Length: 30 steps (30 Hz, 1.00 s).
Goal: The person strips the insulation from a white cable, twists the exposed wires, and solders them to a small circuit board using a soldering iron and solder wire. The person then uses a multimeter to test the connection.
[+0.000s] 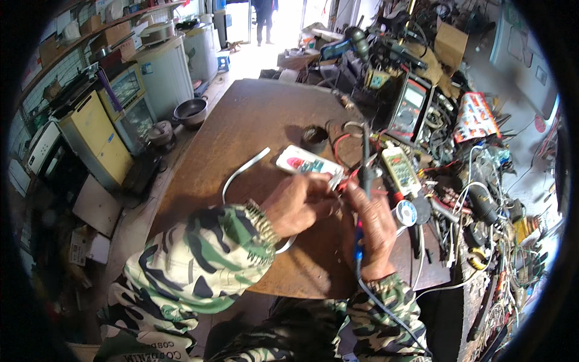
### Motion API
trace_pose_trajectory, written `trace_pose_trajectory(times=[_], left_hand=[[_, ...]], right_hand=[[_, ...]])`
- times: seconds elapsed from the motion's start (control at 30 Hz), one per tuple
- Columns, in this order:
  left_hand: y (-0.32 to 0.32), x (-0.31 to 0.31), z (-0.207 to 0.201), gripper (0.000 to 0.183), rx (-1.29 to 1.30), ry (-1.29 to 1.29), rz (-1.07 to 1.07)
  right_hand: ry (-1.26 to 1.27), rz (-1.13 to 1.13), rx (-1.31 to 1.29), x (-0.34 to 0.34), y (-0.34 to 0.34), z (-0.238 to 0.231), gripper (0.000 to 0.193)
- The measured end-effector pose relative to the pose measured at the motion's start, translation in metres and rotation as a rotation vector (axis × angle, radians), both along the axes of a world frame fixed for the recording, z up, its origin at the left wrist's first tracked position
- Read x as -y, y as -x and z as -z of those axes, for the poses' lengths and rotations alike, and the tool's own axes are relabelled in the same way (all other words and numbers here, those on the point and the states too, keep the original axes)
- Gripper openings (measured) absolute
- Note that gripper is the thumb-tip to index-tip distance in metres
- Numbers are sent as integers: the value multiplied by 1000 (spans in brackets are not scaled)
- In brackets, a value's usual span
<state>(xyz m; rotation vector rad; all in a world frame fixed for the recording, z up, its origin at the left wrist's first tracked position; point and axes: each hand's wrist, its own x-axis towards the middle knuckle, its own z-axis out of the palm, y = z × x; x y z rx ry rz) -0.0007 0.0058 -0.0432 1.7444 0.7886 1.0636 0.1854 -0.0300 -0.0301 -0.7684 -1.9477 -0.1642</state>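
Note:
My left hand (294, 205) has its fingers pinched together at a small pale piece (336, 180) that I cannot make out. My right hand (375, 224) is closed round a soldering iron (365, 175) with a dark and blue handle, its shaft pointing away and its cord trailing down over the sleeve. Its thumb and fingers meet close to the left fingertips, by thin red wires (345, 184). Just beyond lies a white oblong case (306, 160) with a pink oval and teal parts. A white cable (241, 170) runs under my left wrist.
A dark round tin (314, 139) stands behind the case. On the right are a yellowish handheld meter (401, 171), a solder reel (406, 213), a multimeter (412, 99) and heaped tools and wires. The brown table (241, 108) ends on the left above the floor, where a pan (191, 112) sits.

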Motion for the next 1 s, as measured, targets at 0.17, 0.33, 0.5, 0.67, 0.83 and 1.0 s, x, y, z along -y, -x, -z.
trace_pose_trajectory(times=[0.17,0.33,0.5,0.67,0.83,1.0], left_hand=[[3,11,-16,15,-137,-83,-78],[4,9,-15,20,-120,18,-59],[4,1,3,21,-141,-125,-97],[5,7,-1,19,-62,4,-99],[2,2,-1,17,-173,-290,-143],[5,5,-15,18,-151,-129,-178]], right_hand=[[7,16,-12,-3,1,2,46],[-14,31,-2,-3,-1,5,47],[-30,19,-94,-7,-2,12,51],[-25,59,-154,-5,0,9,48],[12,69,-226,-1,-3,11,47],[63,17,-262,-5,-1,6,46]])
